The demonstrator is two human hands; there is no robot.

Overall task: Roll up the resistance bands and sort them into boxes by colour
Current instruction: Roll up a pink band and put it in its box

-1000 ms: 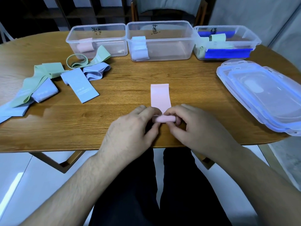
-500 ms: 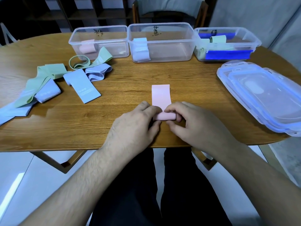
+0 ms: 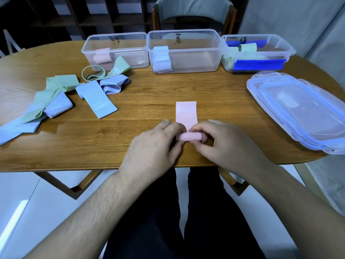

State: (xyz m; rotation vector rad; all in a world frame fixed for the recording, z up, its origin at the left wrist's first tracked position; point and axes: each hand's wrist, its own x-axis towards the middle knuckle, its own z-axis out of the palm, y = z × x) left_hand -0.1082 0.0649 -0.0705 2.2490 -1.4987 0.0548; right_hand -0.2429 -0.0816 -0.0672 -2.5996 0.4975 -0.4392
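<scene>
1. Head view, closest to the person: the left hand [image 3: 156, 144] and the right hand [image 3: 222, 144] both pinch the rolled end of a pink band [image 3: 186, 113]. Their fingers curl round the little roll near the front edge of the table [image 3: 149, 90].
2. Just past the hands, the rest of the pink band lies flat and straight on the wood. About half of it looks left to roll.
3. Off to the left sits a messy pile of loose bands [image 3: 56, 98], some green and some light blue. None of these look rolled, so I think they all wait their turn.
4. On the right lies a stack of clear lids [image 3: 302, 109].
5. At the far side stand three clear boxes in a row. The left box [image 3: 115, 49] holds one pink roll. The middle box [image 3: 184, 51] holds light blue bands. The right box [image 3: 257, 51] holds green rolls and something dark blue.
6. So a few bands are sorted already. I think most of the job is left.
</scene>
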